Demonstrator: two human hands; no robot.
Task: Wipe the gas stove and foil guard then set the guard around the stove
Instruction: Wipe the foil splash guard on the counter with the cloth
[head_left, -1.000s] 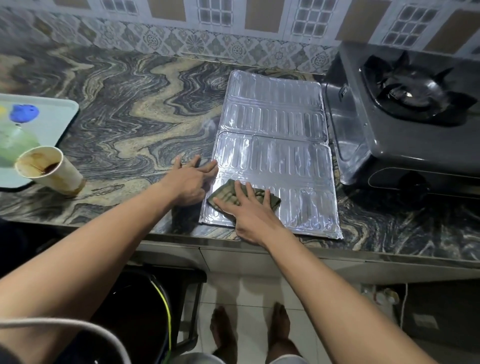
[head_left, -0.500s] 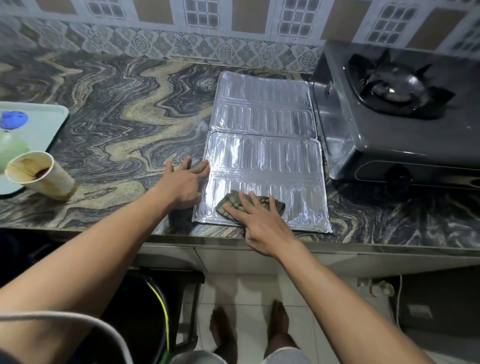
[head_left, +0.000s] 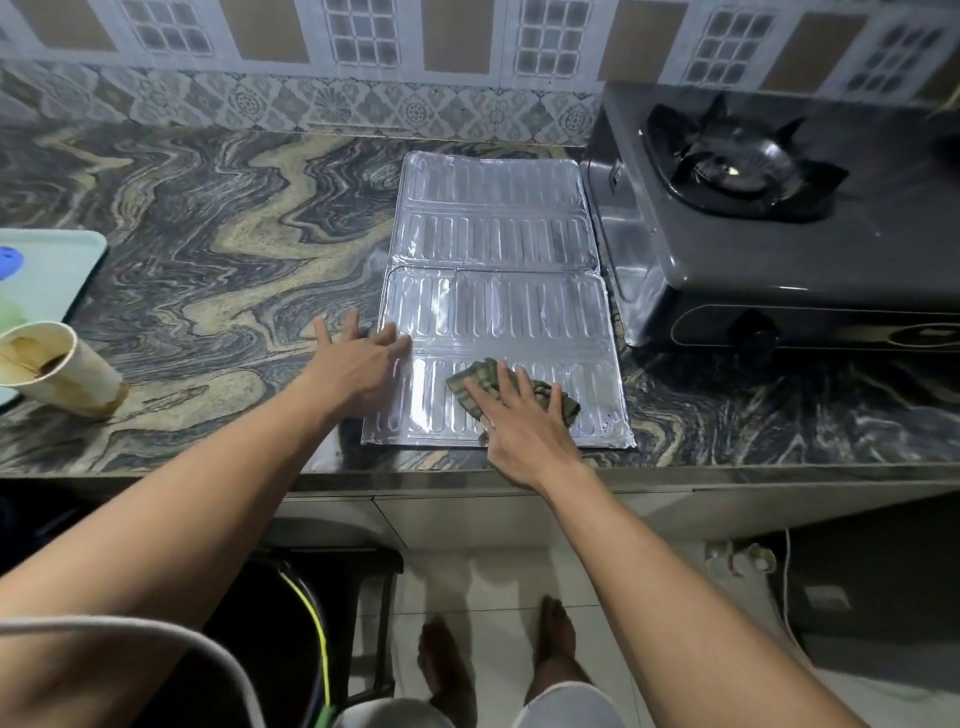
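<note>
Foil guard (head_left: 496, 291) lying flat on the marbled counter (head_left: 208, 218), right edge just beside the gas stove (head_left: 779, 234), front edge almost at the counter lip. Right hand (head_left: 524, 421) pressed palm-down on the green cloth (head_left: 519, 392), fingers spread and flat, nothing pinched, just pinning the rag against the foil. Compared with a second ago, cloth and hand shifted rightward along the front panel, from near the left corner to about the middle, now with some of the rag poking out toward the right past the fingertips. Left hand (head_left: 358, 364) open too, fingers splayed, palm on the counter and fingertips now lapping over the left edge of the foil a bit more than before, holding the sheet steady, not gripping anything. Guard itself looking in the same spot throughout. Stained paper cup (head_left: 57, 369) over on the far left near a pale tray (head_left: 57, 270), well apart from the foil. Bare feet (head_left: 498, 660) on the tiled floor below. Burner (head_left: 737, 161) on the stove unlit and uncovered.
</note>
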